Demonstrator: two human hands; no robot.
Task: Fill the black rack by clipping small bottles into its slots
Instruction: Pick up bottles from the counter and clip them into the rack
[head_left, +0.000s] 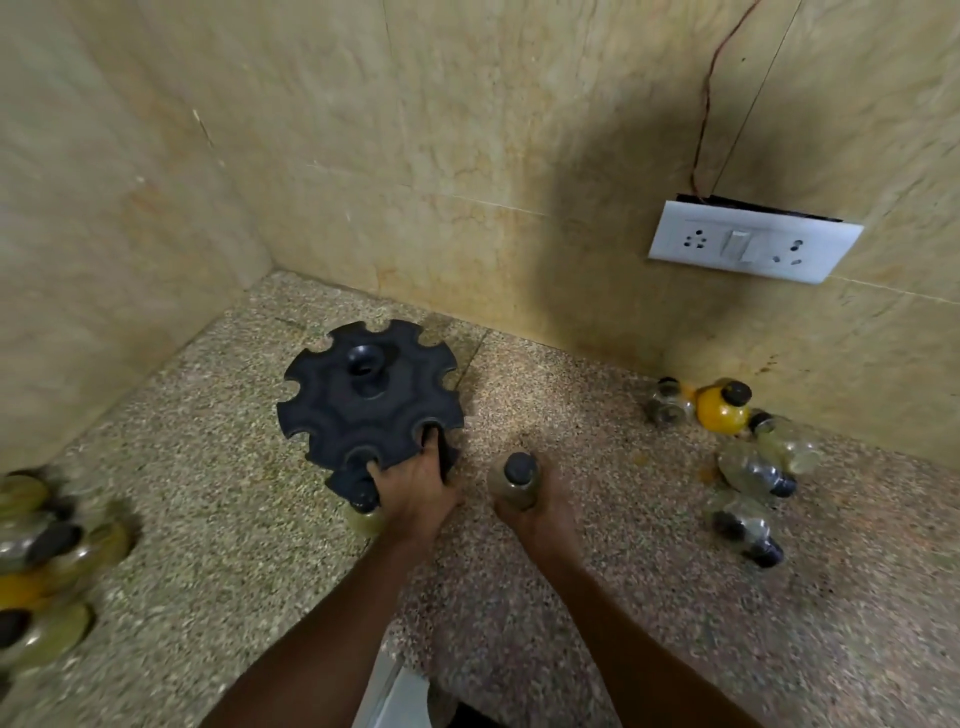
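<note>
Your left hand (415, 488) grips the black rack's (363, 400) near edge at frame centre; your right hand (535, 499), just right, holds a small bottle (517, 480) upright.

A speckled granite counter (597, 597) fills the lower part of the view, grey-green on the left and pinker on the right, with a thin seam running between the 2 tones. It meets 2 beige marble-look walls (415, 130) that join in a corner at the upper left. On the right stretch of wall sits a white switch plate (753, 240) with 2 sockets and 1 rocker switch between them, tilted slightly in the frame. A thin reddish wire (709, 93) climbs the wall from the plate's top edge. A dark shadow (597, 218) spreads across the wall left of the plate.
</note>
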